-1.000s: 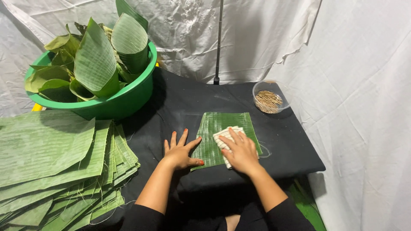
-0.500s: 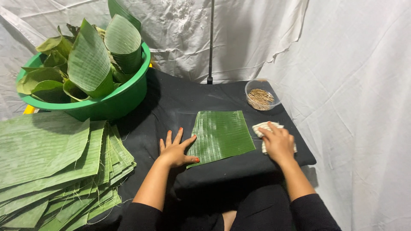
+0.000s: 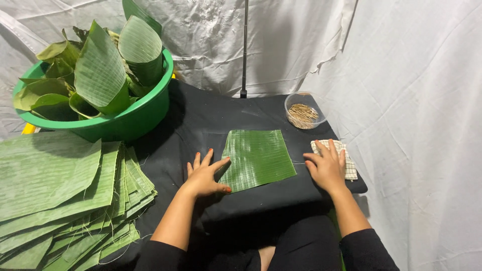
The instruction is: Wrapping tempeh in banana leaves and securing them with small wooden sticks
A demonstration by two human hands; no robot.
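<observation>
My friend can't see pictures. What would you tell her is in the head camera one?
A person's left hand presses the edge of a square green leaf flat on a black table, while the right hand rests on a checked cloth. A stack of cut leaves lies at left, below a green tub of rolled leaves, and a clear bowl of sticks sits behind.

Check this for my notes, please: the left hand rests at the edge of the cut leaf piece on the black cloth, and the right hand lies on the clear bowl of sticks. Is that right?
Not quite. In the head view the right hand lies on the checked cloth, not the clear bowl of sticks, which sits apart behind it. The left hand does rest at the edge of the cut leaf piece.
</observation>
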